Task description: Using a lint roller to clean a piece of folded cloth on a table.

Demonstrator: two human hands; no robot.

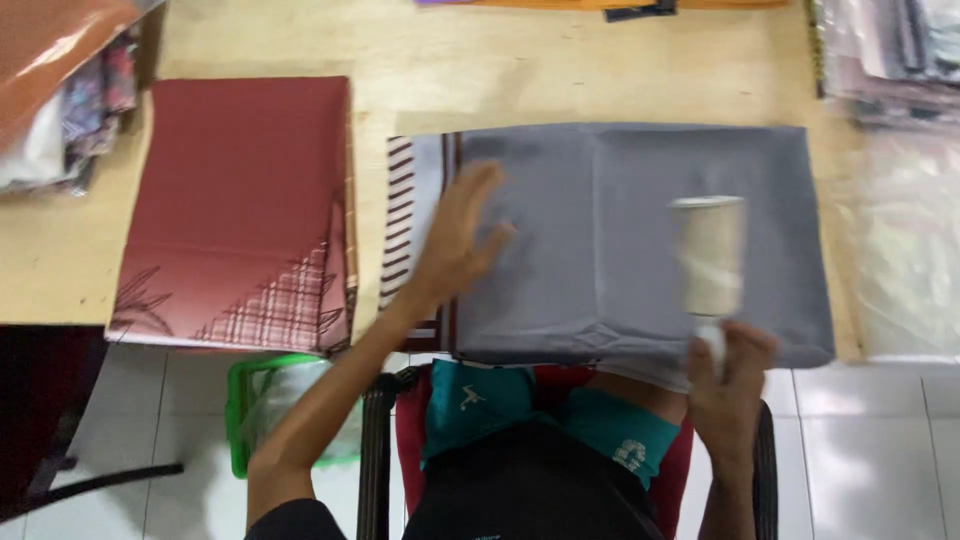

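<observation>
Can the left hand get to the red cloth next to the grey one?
Probably yes. The left hand rests flat on the grey cloth, near its left edge, and the red cloth lies just beyond on the same table. Nothing stands between them.

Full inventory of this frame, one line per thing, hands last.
grey cloth: 1, grey, folded, table centre, striped edge on its left
lint roller: 1, pale, on the grey cloth, right side
red cloth: 1, dark red with plaid corner, folded, left of the grey cloth
table: 1, light wood
bagged fabrics: pile, mixed colours, top left
plastic bags: stack, clear, right edge
basket: 1, green, on the tiled floor under the table
chair: 1, black frame
left hand: flat on the grey cloth, open
right hand: grip on the roller handle
</observation>
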